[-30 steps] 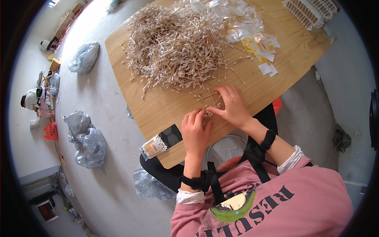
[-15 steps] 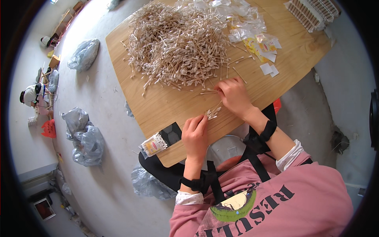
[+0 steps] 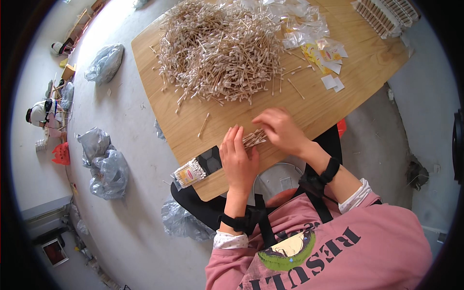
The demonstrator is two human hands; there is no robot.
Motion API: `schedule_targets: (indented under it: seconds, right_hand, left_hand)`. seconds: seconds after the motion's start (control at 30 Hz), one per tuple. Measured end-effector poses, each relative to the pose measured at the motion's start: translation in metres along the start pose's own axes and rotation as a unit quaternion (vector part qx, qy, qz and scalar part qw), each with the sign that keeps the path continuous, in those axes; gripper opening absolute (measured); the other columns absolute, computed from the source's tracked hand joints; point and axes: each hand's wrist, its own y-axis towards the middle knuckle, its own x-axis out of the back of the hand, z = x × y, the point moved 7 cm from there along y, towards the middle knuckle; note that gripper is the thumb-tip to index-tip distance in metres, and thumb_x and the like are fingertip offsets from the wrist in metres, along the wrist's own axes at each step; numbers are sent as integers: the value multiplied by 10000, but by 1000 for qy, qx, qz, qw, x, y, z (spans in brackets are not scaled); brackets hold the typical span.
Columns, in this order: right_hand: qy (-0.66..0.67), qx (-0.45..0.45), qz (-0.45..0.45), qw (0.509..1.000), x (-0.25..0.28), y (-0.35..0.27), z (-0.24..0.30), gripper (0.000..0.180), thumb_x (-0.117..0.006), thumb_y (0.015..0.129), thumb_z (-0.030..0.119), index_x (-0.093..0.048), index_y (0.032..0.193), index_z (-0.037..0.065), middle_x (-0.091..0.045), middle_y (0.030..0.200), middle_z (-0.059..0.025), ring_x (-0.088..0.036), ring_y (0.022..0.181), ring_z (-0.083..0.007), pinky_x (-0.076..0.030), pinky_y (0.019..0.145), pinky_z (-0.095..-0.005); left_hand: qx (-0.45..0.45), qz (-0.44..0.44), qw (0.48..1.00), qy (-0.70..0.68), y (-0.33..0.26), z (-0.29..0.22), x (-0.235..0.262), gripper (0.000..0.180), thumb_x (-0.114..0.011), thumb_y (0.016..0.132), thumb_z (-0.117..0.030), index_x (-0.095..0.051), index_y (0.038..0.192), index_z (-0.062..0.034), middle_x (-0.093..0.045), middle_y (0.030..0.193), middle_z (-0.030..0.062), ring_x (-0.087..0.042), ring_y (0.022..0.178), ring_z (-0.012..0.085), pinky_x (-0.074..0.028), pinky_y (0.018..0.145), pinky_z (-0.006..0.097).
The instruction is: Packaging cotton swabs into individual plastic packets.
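Observation:
A small bundle of wooden-stick cotton swabs [image 3: 254, 138] lies at the table's near edge between my two hands. My left hand [image 3: 238, 157] is at its left end, fingers fairly straight, with the swabs in the gap between index finger and thumb. Over the right end is my right hand [image 3: 282, 129], fingers pointing left and apart from the thumb, which touches or nearly touches the swabs. Beyond my hands rises a big heap of loose cotton swabs [image 3: 220, 53]. One single swab [image 3: 204, 124] lies apart, left of the bundle.
A filled pack of swabs [image 3: 189, 173] and a dark patterned pad [image 3: 210, 160] sit at the table's near left corner. Clear plastic bags [image 3: 307, 24], yellow cards [image 3: 314, 55] and stacked swab bundles [image 3: 385, 17] are farther right. Grey plastic bags [image 3: 108, 174] stand on the floor.
My right hand has come from the heap's edge down to the bundle. My left hand's fingers have straightened around its left end. The single swab now lies on the table.

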Motion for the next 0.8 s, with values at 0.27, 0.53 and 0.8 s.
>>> schedule_targets:
  seconds: [0.27, 0.53, 0.8]
  right_hand:
    - [27, -114, -91, 989, 31, -31, -21, 147, -604, 844, -9, -658, 978, 20, -674, 938, -123, -623, 925, -329, -475, 853, -403]
    - [9, -119, -95, 988, 40, -36, -25, 179, -595, 850, -15, -646, 1017, 27, -661, 981, -116, -617, 957, -332, -466, 862, -401]
    - [0, -72, -87, 994, 32, -25, -17, 252, -592, 855, -6, -631, 1102, 26, -635, 1125, -142, -594, 1073, -343, -462, 935, -406]
  left_hand:
    - [40, 63, 988, 135, -15, -23, -42, 949, -642, 877, -533, -282, 1492, 94, -299, 1569, 246, -262, 1475, 378, -214, 1202, 484]
    - [32, 106, 986, 128, -16, -25, -49, 975, -593, 891, -581, -258, 1501, 102, -253, 1583, 270, -219, 1487, 393, -176, 1206, 504]
    - [6, 36, 986, 162, 42, 3, -44, 885, -590, 914, -548, -320, 1470, 86, -330, 1540, 268, -294, 1448, 395, -228, 1186, 492]
